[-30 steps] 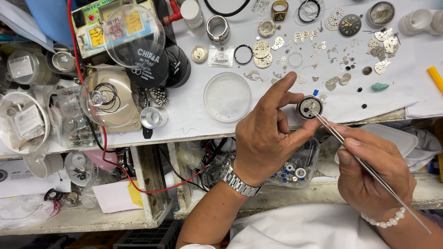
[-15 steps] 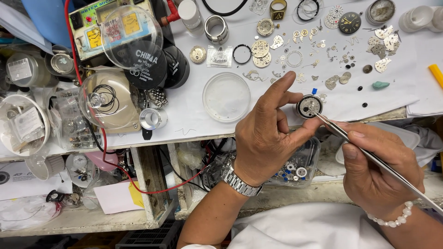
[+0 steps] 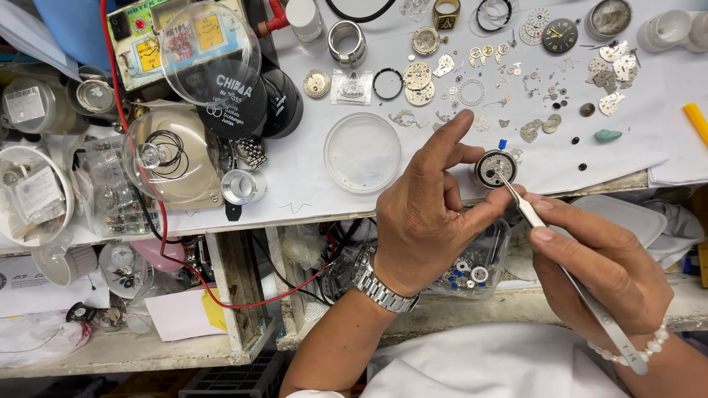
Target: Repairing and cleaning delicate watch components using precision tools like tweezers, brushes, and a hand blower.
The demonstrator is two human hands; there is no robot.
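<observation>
Left hand pinching a round watch movement at the bench edge, its lower rim hidden by fingers, right hand closed on tweezers, tips in the movement, contact unclear

The surface is covered with white paper. On it lie a round clear dish, a black ring, a metal ring, a black watch dial, a green lump, and many small gears and plates scattered about. At the left stand clear domes, jars and a metal watch band.
</observation>
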